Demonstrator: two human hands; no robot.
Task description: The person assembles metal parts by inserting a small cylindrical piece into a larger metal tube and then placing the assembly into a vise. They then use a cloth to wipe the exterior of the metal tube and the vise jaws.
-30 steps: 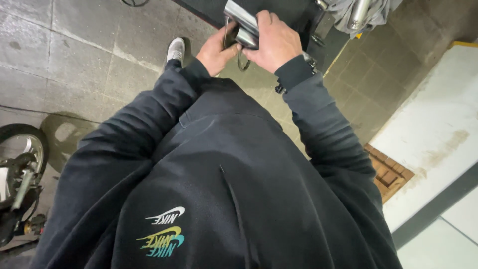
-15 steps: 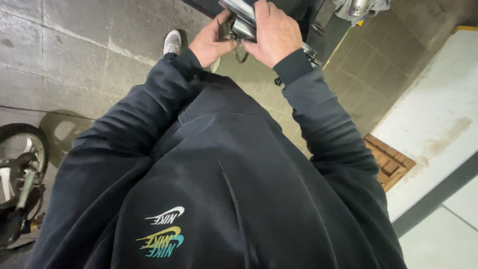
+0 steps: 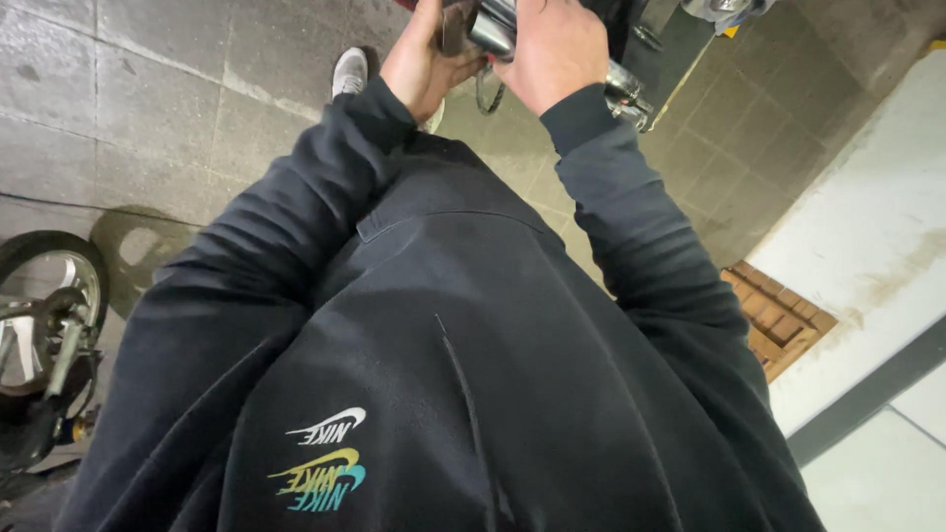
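Observation:
Both hands are raised at the top edge of the head view, working together on a shiny metal part (image 3: 490,30) of a dark machine. My right hand (image 3: 557,49) is closed over the top of the chrome piece. My left hand (image 3: 424,64) grips it from the left side, fingers partly cut off by the frame edge. A thin wire loop (image 3: 488,96) hangs just below the hands. My dark sweatshirt fills the lower middle of the view.
A chrome tube (image 3: 626,94) and dark machine body (image 3: 670,49) sit right of the hands. A bicycle wheel (image 3: 44,315) stands at the left edge. A grey shoe (image 3: 348,71) rests on the concrete paving. A rusty drain grate (image 3: 778,320) and a white wall (image 3: 877,246) lie right.
The view has tilted so both hands and the metal part have slid up to the top edge. The grip of both hands looks the same.

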